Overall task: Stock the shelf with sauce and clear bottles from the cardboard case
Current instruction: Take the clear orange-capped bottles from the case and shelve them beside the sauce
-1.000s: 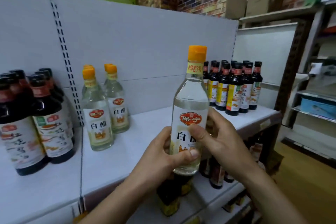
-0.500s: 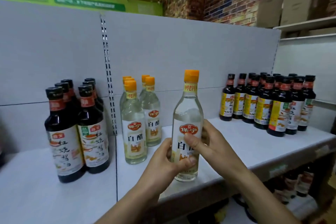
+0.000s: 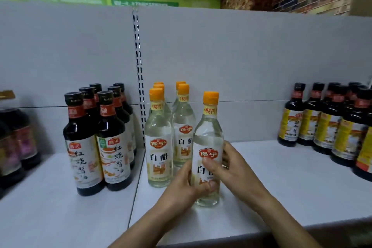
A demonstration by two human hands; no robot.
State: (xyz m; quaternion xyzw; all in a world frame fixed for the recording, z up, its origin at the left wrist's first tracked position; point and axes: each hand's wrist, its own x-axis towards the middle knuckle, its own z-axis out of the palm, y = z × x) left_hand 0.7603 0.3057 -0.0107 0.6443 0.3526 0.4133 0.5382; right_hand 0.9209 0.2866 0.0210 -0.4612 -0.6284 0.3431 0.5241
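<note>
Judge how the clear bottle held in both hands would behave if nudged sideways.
Probably heavy for its size: the clear bottle looks full. Likely tippy, being tall on a narrow base. Its smooth wall may slip; left hand and right hand both hold it.

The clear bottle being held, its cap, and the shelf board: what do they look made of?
Clear bottle: glass or hard plastic, glossy; sharp highlights, see-through, cannot tell which.
Cap: likely orange plastic, smooth; uniform moulded colour.
Shelf board: probably painted metal, matte white; flat, even surface with a seam.
</note>
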